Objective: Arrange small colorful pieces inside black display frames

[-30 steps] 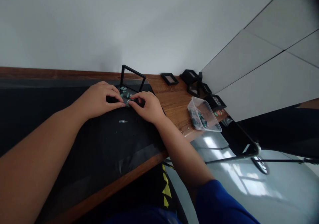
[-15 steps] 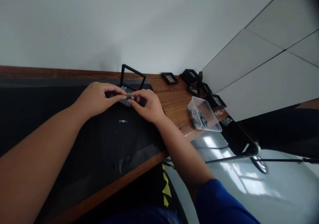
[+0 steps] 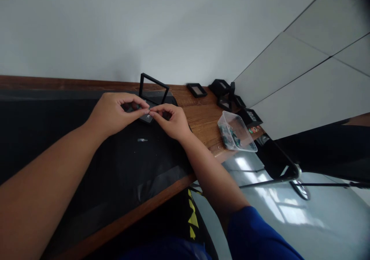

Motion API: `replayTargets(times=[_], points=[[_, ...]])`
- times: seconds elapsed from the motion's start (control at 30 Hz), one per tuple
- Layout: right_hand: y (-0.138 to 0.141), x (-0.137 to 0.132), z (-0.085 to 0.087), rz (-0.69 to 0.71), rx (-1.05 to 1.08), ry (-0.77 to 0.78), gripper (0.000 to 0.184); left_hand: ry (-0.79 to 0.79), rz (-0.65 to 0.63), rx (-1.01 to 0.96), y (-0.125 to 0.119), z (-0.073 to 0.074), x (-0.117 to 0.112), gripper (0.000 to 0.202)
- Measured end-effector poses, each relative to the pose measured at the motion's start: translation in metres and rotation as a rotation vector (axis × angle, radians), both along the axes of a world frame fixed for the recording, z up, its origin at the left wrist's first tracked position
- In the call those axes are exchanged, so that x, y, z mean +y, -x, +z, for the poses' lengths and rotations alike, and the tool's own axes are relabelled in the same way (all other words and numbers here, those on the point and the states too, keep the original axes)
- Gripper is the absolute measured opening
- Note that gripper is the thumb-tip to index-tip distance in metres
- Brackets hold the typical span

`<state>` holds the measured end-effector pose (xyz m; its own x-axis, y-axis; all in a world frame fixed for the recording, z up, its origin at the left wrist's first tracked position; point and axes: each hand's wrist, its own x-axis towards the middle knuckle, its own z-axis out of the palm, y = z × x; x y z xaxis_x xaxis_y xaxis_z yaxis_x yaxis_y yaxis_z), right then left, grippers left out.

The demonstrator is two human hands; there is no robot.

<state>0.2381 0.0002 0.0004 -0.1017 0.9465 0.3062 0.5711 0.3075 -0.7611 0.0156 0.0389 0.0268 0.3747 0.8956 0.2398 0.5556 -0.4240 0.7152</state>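
Fingertips of my left hand [image 3: 114, 111] and my right hand [image 3: 172, 122] meet in a pinch, and whatever lies between them is too small to make out. Both hands are over the base of a small black display case [image 3: 154, 79], whose framed lid stands raised toward the wall. Small green and clear pieces show in the base, partly covered by my fingers. On the black mat [image 3: 115, 175], nearer to me, lies a small clear piece [image 3: 142, 140].
To the right, a clear plastic tub [image 3: 245, 135] holds green pieces near the edge of the wooden table [image 3: 199, 115]. A small black frame [image 3: 197, 90] lies by the wall, with several black cases [image 3: 221, 87] beyond it. White panels rise at the right.
My fingertips have drawn closer together over the case. The green bit that showed between them is now hidden. The case and tub stay where they were.
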Motion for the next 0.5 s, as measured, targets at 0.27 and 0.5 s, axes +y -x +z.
replayTargets(times=[0.27,0.5], points=[[-0.0008,0.0015,-0.0029,0.003,0.083,0.052,0.024,-0.068,0.038,-0.078,-0.0028,0.002,-0.0075,0.044],[-0.0019,0.0018,-0.0033,-0.008,0.058,-0.146,0.014,-0.134,0.021,-0.085,-0.0069,-0.0037,-0.0088,0.038]])
